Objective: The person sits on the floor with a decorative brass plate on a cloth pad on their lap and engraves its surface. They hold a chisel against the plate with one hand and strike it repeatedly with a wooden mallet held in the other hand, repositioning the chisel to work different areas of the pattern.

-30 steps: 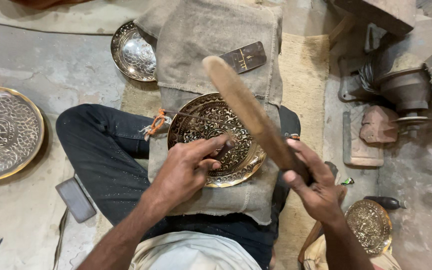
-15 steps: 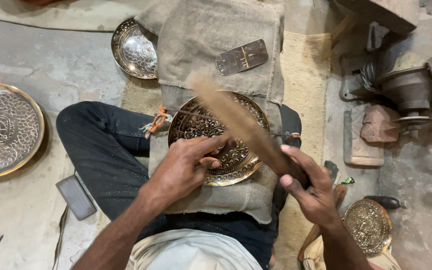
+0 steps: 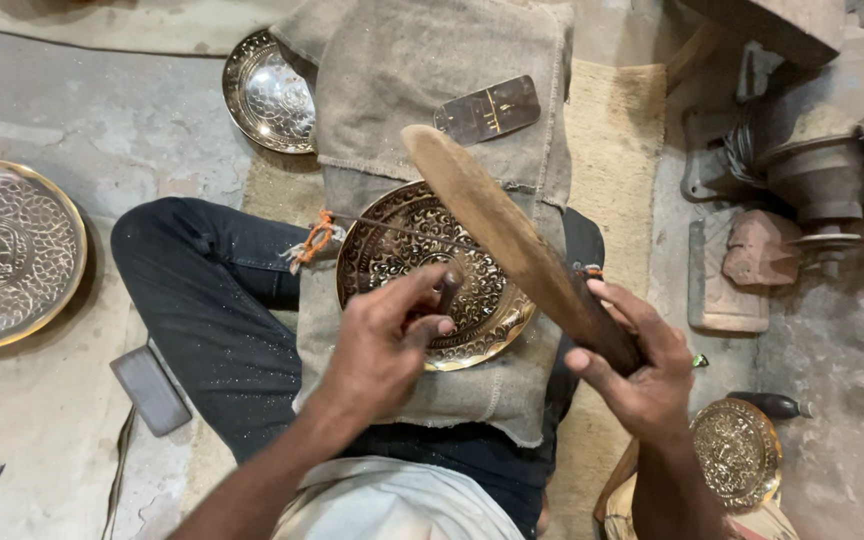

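The plate (image 3: 407,250) on my lap is golden brass, its face crowded with dark scrolling engraving inside a plain bright rim. The mallet (image 3: 512,240) in my right hand (image 3: 642,385) is dull brown wood, darker toward the grip. My trousers (image 3: 212,300) are black and speckled with pale dust, and the burlap (image 3: 432,60) under the plate is grey-beige. An orange cord (image 3: 317,238) shows at the plate's left edge. Far left lies a silvery tray (image 3: 7,250) with a netted pattern and gold rim; the far bowl (image 3: 267,95) is shiny silver; near right, a small brass disc (image 3: 737,450) is densely patterned
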